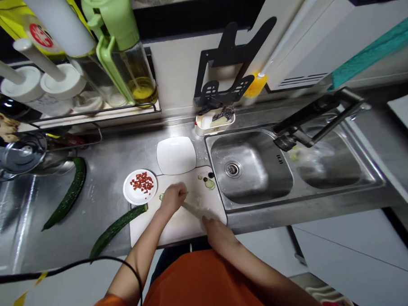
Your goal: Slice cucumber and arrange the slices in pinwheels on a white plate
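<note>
My left hand [173,197] rests curled on the white cutting board [175,226], fingers closed over a small green piece of vegetable that I cannot name. My right hand [217,231] grips the handle of a knife [194,210], whose pale blade points up-left toward my left hand. A few cucumber slices and end bits [209,183] lie at the board's far right corner. A long cucumber [117,226] lies with its cut end on the board's left edge.
A small white plate of chopped red bits [140,186] sits left of the board, an empty white square plate [176,155] behind it. Another cucumber [69,195] lies on the steel counter at left. A double sink [252,169] with faucet [319,116] is at right.
</note>
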Demonstrator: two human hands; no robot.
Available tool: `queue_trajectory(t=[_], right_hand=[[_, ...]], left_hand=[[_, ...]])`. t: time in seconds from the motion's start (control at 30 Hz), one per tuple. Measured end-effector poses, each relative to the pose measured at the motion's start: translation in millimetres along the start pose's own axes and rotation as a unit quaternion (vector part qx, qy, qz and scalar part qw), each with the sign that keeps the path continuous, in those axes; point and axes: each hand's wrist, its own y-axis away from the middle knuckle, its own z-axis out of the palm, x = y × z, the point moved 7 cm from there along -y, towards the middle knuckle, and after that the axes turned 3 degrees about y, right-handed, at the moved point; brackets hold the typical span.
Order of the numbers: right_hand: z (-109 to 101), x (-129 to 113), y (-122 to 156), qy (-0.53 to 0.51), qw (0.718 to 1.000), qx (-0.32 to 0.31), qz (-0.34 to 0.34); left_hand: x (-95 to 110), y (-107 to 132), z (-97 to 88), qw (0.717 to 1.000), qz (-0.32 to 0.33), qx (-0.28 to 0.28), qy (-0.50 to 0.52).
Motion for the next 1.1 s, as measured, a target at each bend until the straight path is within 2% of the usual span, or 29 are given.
queue_trajectory(t=[0.23,0.37,0.67,0.9,1.1], right_hand=[[0,3,1,-0.005,1.0,-0.007,-0.003],[0,6,4,-0.005,1.0,-0.014,-0.005],[2,9,4,-0.014,1.0,-0.012,-0.009],[0,-5,-1,0.001,1.0,0.023,-0.016],[-3,-14,-4,0.011,0.999,0.029,-0.016]], left_hand=[[-45,27,-3.2,0.978,-0.123,0.083,0.149],[-63,39,1.8,0.97,-0.144,0.107,0.166],[-65,49,4.5,0.972,-0.175,0.111,0.107],[-64,52,4.5,0.973,-0.175,0.124,0.086],[-68,52,4.9,0.97,-0.188,0.127,0.086]])
